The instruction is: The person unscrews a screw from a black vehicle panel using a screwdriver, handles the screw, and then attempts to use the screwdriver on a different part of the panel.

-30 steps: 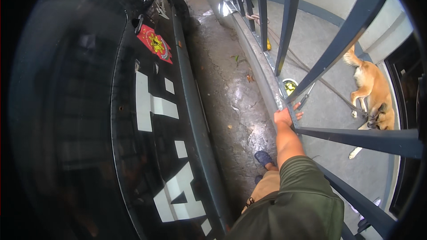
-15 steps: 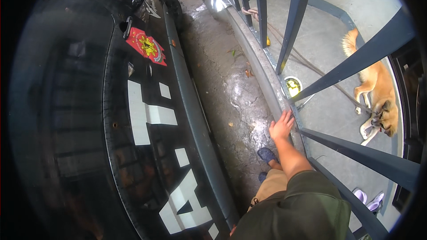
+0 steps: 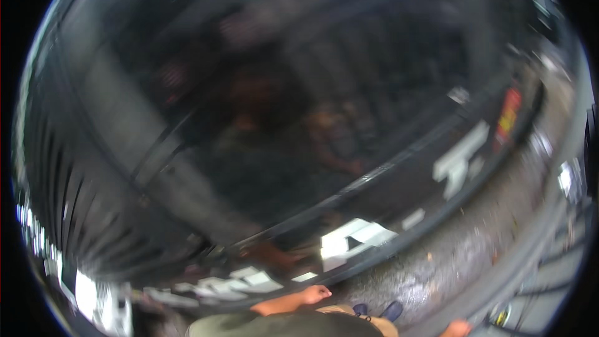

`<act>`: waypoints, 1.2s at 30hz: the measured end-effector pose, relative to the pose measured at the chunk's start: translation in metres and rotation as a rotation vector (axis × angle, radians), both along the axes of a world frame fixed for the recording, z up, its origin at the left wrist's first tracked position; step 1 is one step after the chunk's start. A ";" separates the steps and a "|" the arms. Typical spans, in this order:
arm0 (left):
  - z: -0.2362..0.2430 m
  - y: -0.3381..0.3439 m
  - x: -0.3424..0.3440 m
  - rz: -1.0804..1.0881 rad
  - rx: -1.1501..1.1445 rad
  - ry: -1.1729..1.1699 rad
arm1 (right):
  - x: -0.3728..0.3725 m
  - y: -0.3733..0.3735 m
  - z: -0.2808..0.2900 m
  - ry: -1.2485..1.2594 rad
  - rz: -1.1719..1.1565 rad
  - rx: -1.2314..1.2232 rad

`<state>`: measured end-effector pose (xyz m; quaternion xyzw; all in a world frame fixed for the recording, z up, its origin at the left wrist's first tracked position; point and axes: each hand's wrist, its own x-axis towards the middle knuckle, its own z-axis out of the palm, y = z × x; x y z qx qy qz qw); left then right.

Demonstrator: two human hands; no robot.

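In the head view, my left hand is held low in front of the side of a black vehicle, near white lettering on its lower panel. Its fingers look curled; any small thing inside is too blurred to make out. My right hand is at the bottom edge, right of my dark sandals, blurred and partly cut off. The vehicle's glossy panel and window fill most of the view and show dim reflections. A red and yellow sticker is at its right part.
A wet concrete strip runs along the vehicle's lower side. At the right rim are the low ledge, dark railing bars and a small bowl with yellow in it. Bright light shows at the lower left.
My view has swung left from the railing and dog onto the vehicle. The hand at the railing has come away from it, and my left hand has come into view.
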<state>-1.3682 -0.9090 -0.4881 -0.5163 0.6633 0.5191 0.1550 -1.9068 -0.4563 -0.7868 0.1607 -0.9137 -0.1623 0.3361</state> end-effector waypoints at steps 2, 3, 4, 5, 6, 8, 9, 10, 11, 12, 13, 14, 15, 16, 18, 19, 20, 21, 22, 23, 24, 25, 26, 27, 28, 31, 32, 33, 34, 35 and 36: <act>0.026 0.005 0.012 0.051 -0.148 -0.169 | 0.134 -0.047 0.091 -0.786 -0.296 -0.348; 0.022 0.017 0.017 0.020 -0.139 -0.163 | 0.124 -0.055 0.118 -0.804 -0.235 -0.336; 0.021 0.025 0.018 -0.038 -0.127 -0.159 | 0.117 -0.070 0.139 -0.805 -0.189 -0.311; 0.021 0.032 0.023 -0.009 -0.112 -0.130 | 0.113 -0.086 0.154 -0.816 -0.137 -0.289; 0.015 0.038 0.032 0.032 -0.110 -0.105 | 0.108 -0.093 0.166 -0.830 -0.097 -0.260; 0.006 0.049 0.052 0.104 -0.145 -0.126 | 0.105 -0.113 0.183 -0.872 -0.042 -0.207; 0.003 0.049 0.060 0.139 -0.136 -0.119 | 0.104 -0.121 0.187 -0.895 -0.038 -0.181; 0.001 0.050 0.071 0.117 -0.119 -0.145 | 0.103 -0.129 0.191 -0.915 -0.038 -0.154; -0.005 0.051 0.077 0.143 -0.112 -0.176 | 0.105 -0.124 0.192 -0.934 -0.071 -0.129; -0.011 0.050 0.084 0.155 -0.100 -0.210 | 0.100 -0.123 0.193 -0.954 -0.105 -0.108; -0.023 0.047 0.096 0.150 -0.083 -0.222 | 0.097 -0.120 0.193 -0.972 -0.162 -0.083; -0.030 0.043 0.098 0.097 -0.055 -0.233 | 0.090 -0.115 0.195 -0.991 -0.234 -0.056; -0.035 0.044 0.103 0.156 0.003 -0.280 | 0.076 -0.130 0.187 -1.007 -0.269 0.003; -0.036 0.050 0.117 0.129 -0.023 -0.294 | 0.073 -0.140 0.194 -1.042 -0.314 0.090; -0.041 0.073 0.161 0.169 -0.105 -0.257 | 0.069 -0.205 0.258 -1.052 -0.129 0.056; -0.060 0.060 0.162 -0.229 -0.155 -0.216 | 0.043 -0.211 0.245 -1.023 -0.147 -0.047; -0.078 0.056 0.172 -0.018 -0.058 -0.219 | 0.031 -0.226 0.230 -0.833 -0.078 -0.173; -0.085 0.056 0.144 0.133 0.049 -0.255 | 0.000 -0.235 0.224 -1.013 -0.244 -0.117; -0.094 0.044 0.096 0.177 0.125 -0.251 | -0.037 -0.209 0.193 -0.960 -0.321 -0.526; -0.091 0.038 0.067 0.229 0.147 -0.258 | -0.059 -0.218 0.198 -1.027 -0.348 -0.673; -0.090 0.036 0.040 0.249 0.161 -0.258 | -0.089 -0.219 0.212 -1.091 -0.362 -0.814; -0.092 0.025 0.008 0.235 0.159 -0.241 | -0.115 -0.200 0.206 -1.026 -0.381 -0.844; -0.088 0.021 -0.023 0.223 0.178 -0.220 | -0.146 -0.188 0.206 -0.969 -0.386 -0.863; -0.083 0.019 -0.045 0.224 0.183 -0.218 | -0.167 -0.189 0.208 -0.965 -0.426 -0.819; -0.074 0.015 -0.062 0.237 0.188 -0.213 | -0.185 -0.192 0.210 -0.963 -0.460 -0.774; -0.051 0.009 -0.107 0.266 0.177 -0.221 | -0.230 -0.206 0.218 -0.859 -0.570 -0.656; -0.047 0.006 -0.117 0.270 0.172 -0.229 | -0.246 -0.204 0.222 -0.874 -0.578 -0.663; -0.041 0.004 -0.127 0.276 0.173 -0.237 | -0.264 -0.197 0.228 -0.962 -0.612 -0.904; -0.038 0.000 -0.139 0.276 0.177 -0.248 | -0.276 -0.186 0.227 -1.038 -0.646 -1.146; -0.038 -0.002 -0.154 0.255 0.194 -0.258 | -0.287 -0.167 0.202 -0.745 -0.721 -0.941; -0.034 -0.006 -0.160 0.259 0.194 -0.274 | -0.293 -0.158 0.192 -0.752 -0.726 -0.943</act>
